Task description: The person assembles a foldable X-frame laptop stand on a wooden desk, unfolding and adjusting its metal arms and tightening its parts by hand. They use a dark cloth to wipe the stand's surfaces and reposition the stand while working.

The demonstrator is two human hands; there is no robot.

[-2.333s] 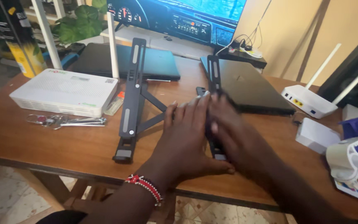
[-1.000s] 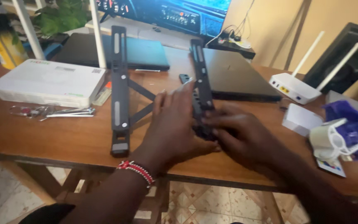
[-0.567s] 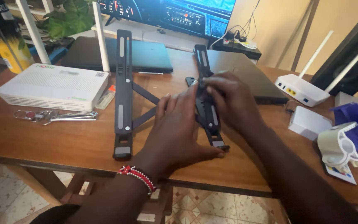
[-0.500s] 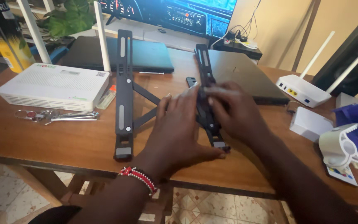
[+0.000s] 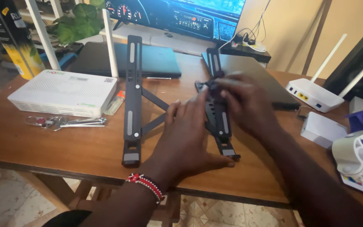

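**Both hands on the folding stand**

The left hand (image 5: pixel 188 134) lies flat with spread fingers on the wooden desk (image 5: pixel 64 145), between the two rails of the black folding laptop stand (image 5: pixel 133 96). The right hand (image 5: pixel 244 103) is just beside it and pinches a small part on the stand's right rail. Left of the left hand, well apart, lie a white router (image 5: pixel 61 92) and keys (image 5: pixel 61 122).

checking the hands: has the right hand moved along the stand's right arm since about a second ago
Yes. The right hand has slid up the black stand's right arm, away from the table's near edge towards the closed laptop.
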